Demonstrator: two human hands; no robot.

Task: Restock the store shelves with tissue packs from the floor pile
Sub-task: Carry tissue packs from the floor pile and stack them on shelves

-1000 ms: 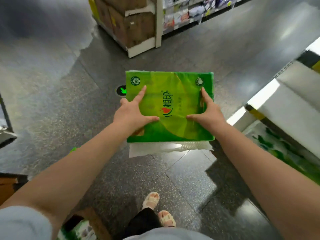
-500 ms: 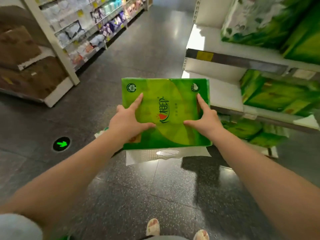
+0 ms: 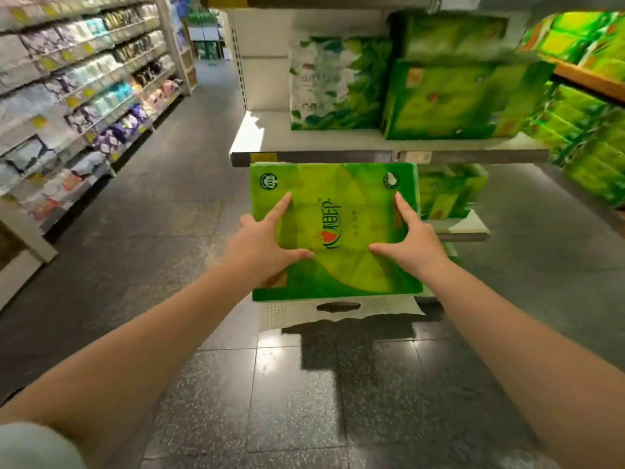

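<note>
Green tissue pack (image 3: 338, 231) gripped at its sides by left hand (image 3: 260, 245) and right hand (image 3: 411, 245), carried toward shelf (image 3: 389, 156); next, slide it on

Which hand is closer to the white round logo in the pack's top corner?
Right. The right hand grips the tissue pack on the side under the white round logo, its forefinger reaching close below it. The left hand grips the opposite side.
</note>
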